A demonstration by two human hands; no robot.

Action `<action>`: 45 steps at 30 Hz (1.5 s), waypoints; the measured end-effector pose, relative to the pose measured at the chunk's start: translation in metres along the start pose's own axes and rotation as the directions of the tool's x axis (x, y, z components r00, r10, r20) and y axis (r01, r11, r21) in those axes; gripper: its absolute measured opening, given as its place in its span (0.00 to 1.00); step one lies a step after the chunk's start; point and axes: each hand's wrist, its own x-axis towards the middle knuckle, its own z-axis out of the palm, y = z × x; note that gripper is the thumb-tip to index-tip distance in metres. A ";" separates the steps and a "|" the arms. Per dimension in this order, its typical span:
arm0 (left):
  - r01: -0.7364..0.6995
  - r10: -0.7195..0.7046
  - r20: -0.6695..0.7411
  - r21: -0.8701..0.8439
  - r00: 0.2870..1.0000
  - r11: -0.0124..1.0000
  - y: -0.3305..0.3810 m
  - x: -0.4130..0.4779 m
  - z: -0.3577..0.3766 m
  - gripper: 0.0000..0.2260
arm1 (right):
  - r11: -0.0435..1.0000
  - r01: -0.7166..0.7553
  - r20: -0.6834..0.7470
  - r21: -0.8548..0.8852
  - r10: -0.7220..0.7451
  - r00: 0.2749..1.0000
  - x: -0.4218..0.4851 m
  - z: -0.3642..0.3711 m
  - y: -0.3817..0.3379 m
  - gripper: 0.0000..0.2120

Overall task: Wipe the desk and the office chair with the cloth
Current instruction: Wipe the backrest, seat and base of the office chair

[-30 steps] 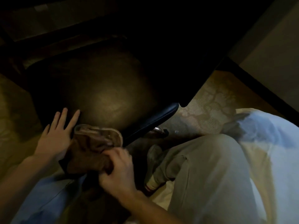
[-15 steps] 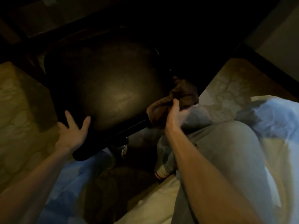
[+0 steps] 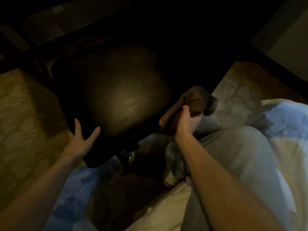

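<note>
The office chair's dark leather seat (image 3: pixel 123 95) fills the middle of the dim view. My left hand (image 3: pixel 80 139) rests on its near-left corner, with straight fingers spread over the edge. My right hand (image 3: pixel 186 120) grips a bunched brown cloth (image 3: pixel 193 100) and holds it against the seat's near-right corner. The chair's back and the desk are lost in darkness.
A dark beam or desk frame (image 3: pixel 266 67) runs along the upper right. Patterned carpet (image 3: pixel 20 117) lies on the left and right of the chair. My bent knee in grey trousers (image 3: pixel 241 155) is at lower right, and a chrome part of the chair base (image 3: pixel 131 157) shows under the seat.
My right hand carried the cloth from the seat's near-left edge across to its near-right corner. My left hand shifted to the seat's near-left corner, and the view swung left.
</note>
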 end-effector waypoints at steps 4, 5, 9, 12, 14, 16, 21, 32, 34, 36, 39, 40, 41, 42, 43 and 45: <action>0.099 -0.095 0.031 -0.193 0.995 0.976 0.007 -0.005 0.008 0.52 | 0.998 -0.033 -0.032 -0.058 0.032 0.999 -0.060 0.034 0.050 0.35; 0.119 -0.111 0.045 -0.238 0.993 0.964 0.007 -0.006 0.011 0.53 | 0.993 -0.088 -0.043 -0.080 0.084 0.996 -0.099 0.042 0.070 0.35; 0.134 -0.118 0.069 -0.348 0.991 0.928 0.008 -0.011 0.021 0.52 | 0.952 -0.197 0.103 -0.235 0.225 0.969 -0.231 0.060 0.125 0.35; 0.137 -0.110 0.112 -0.279 0.988 0.951 0.008 -0.021 0.019 0.50 | 0.921 -0.189 0.188 -0.341 0.264 0.946 -0.256 0.042 0.139 0.35; 0.139 -0.110 0.147 -0.204 0.983 0.969 0.011 -0.026 0.008 0.51 | 0.960 -0.150 0.166 -0.237 0.192 0.967 -0.232 0.024 0.122 0.31; 0.138 -0.102 0.212 -0.167 0.972 0.976 0.016 -0.029 -0.002 0.51 | 0.981 -0.124 0.029 -0.149 0.130 0.991 -0.189 0.011 0.105 0.32; 0.111 -0.049 0.247 -0.246 0.968 0.963 0.026 -0.044 0.006 0.53 | 0.876 -0.478 0.065 0.067 0.474 0.878 -0.145 0.013 0.109 0.29; 0.092 -0.096 0.172 0.033 0.980 0.995 0.008 -0.025 0.018 0.63 | 0.855 -0.518 0.067 -0.034 0.519 0.852 -0.158 0.002 0.080 0.27; 0.032 -0.074 0.138 0.286 0.988 0.958 0.005 -0.024 0.026 0.64 | 0.921 -0.384 0.061 0.059 0.381 0.923 -0.134 -0.003 0.031 0.30; -0.038 -0.002 0.081 0.480 0.997 0.877 0.003 -0.027 0.021 0.62 | 0.947 -0.300 0.068 0.118 0.294 0.954 -0.110 -0.010 -0.016 0.30; -0.028 0.005 0.041 0.577 0.999 0.816 0.004 -0.025 0.000 0.58 | 0.985 -0.113 0.047 0.128 0.108 0.993 -0.091 -0.022 -0.071 0.28; -0.025 0.000 0.043 0.586 0.999 0.810 0.009 -0.023 -0.007 0.56 | 0.989 -0.045 0.064 0.143 0.036 0.997 -0.087 -0.028 -0.089 0.28; -0.006 -0.018 0.034 0.605 0.999 0.796 0.015 -0.023 -0.012 0.55 | 0.990 0.027 0.072 0.135 -0.037 0.997 -0.085 -0.035 -0.103 0.28; 0.020 -0.031 0.007 0.635 0.999 0.772 0.017 -0.025 -0.019 0.53 | 0.990 0.092 0.073 0.110 -0.100 0.992 -0.084 -0.042 -0.115 0.27; 0.031 -0.011 -0.034 0.673 0.999 0.739 0.024 -0.027 -0.023 0.50 | 0.983 0.156 0.067 0.093 -0.162 0.984 -0.082 -0.051 -0.128 0.26; 0.014 0.114 -0.116 0.759 0.987 0.651 0.033 -0.038 -0.026 0.41 | 0.963 0.248 0.038 0.105 -0.253 0.967 -0.080 -0.066 -0.143 0.23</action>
